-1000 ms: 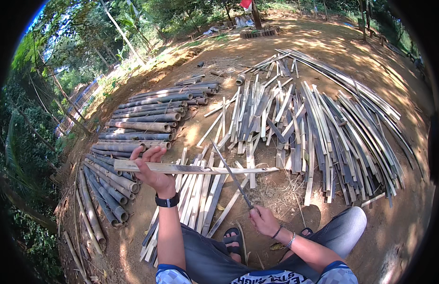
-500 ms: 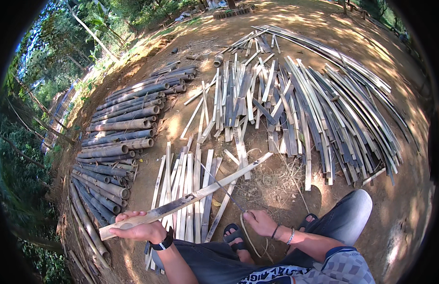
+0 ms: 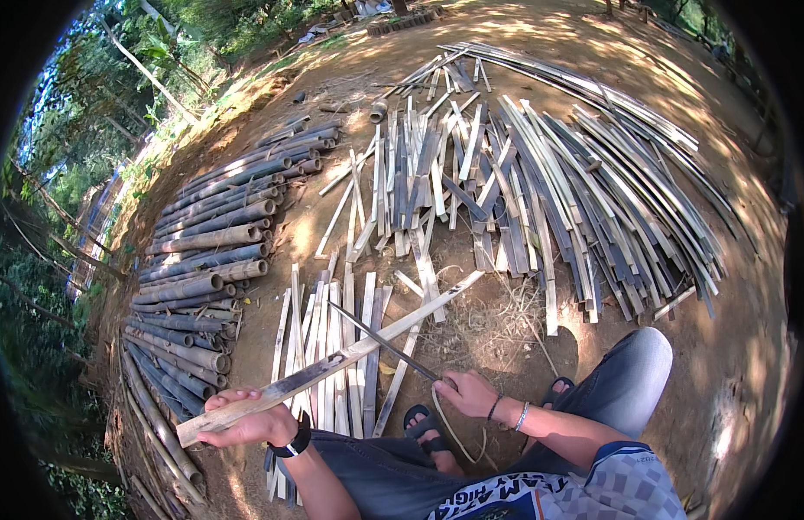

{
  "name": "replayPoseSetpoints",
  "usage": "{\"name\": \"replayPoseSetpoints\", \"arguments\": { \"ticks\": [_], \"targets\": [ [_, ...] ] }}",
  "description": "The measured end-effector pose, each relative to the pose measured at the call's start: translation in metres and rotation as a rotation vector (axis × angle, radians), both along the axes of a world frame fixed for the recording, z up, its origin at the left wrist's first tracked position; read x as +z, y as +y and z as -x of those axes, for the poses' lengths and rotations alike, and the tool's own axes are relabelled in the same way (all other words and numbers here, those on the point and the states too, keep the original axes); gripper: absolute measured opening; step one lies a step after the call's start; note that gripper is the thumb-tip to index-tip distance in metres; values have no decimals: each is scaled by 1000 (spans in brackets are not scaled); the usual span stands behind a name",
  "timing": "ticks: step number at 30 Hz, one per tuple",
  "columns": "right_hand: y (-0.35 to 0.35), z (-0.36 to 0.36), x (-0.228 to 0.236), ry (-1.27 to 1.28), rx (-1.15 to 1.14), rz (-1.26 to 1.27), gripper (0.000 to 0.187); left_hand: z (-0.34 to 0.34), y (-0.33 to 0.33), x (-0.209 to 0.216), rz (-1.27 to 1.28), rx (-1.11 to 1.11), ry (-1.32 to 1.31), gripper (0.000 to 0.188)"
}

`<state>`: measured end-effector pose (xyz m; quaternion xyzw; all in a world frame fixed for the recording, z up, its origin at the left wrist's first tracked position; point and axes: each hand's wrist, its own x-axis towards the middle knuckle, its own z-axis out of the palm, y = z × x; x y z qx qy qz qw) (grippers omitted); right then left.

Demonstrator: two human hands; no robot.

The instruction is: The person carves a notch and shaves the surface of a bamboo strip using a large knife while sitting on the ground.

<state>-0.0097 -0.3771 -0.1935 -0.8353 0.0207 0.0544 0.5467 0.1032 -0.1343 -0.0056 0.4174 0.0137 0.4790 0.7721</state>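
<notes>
A long split bamboo strip (image 3: 308, 374), pale with dark patches, lies slanted across the space before me. My left hand (image 3: 253, 423) is closed round its near left end, palm up. In my closed right hand (image 3: 468, 395) is a long, thin-bladed knife (image 3: 406, 356), its tip pointing up and left. The blade crosses the strip near its middle; I cannot tell whether it bites in. A pale cord (image 3: 445, 423) hangs in a loop by the right hand. Beneath the strip, several split bamboo strips (image 3: 343, 390) lie side by side on the ground.
Dark whole bamboo poles (image 3: 203, 260) are stacked at the left. A large spread of split strips (image 3: 584, 208) covers the ground ahead and right. Thin shavings (image 3: 497, 316) lie on the dirt. My bent knee (image 3: 640, 360) and a sandalled foot (image 3: 430, 433) are near the hands.
The knife has swung so its tip lies farther left, and its blade shows broader across the strip. The right hand has moved slightly up and left. The whole view has shifted a little.
</notes>
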Motion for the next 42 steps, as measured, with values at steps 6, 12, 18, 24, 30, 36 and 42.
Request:
{"name": "replayPoseSetpoints", "arguments": {
  "ticks": [6, 12, 18, 24, 30, 36, 42],
  "targets": [
    [-5, -6, -27, 46, -148, -58, 51, 3, -8, 0, -1, -28, -22, 66],
    [-22, -16, -39, 7, -260, -92, 50, 4, -9, -2, -34, -67, -50, 65],
    [-4, 11, -5, 21, -49, -40, 51, 16, -3, 10, -60, -100, -135, 65],
    [-7, 13, -15, 161, -97, -187, 52, 40, 11, 32, -196, -150, -199, 62],
    [-5, 30, 15, 6, -6, -109, 53, 45, 5, 37, -261, -151, -205, 63],
    [-18, 21, -28, 324, -228, -165, 52, 62, 7, 34, -307, -21, -149, 62],
    [-12, 33, -40, -17, -73, -258, 49, 75, -12, 32, -178, 204, -76, 60]
  ]
}}
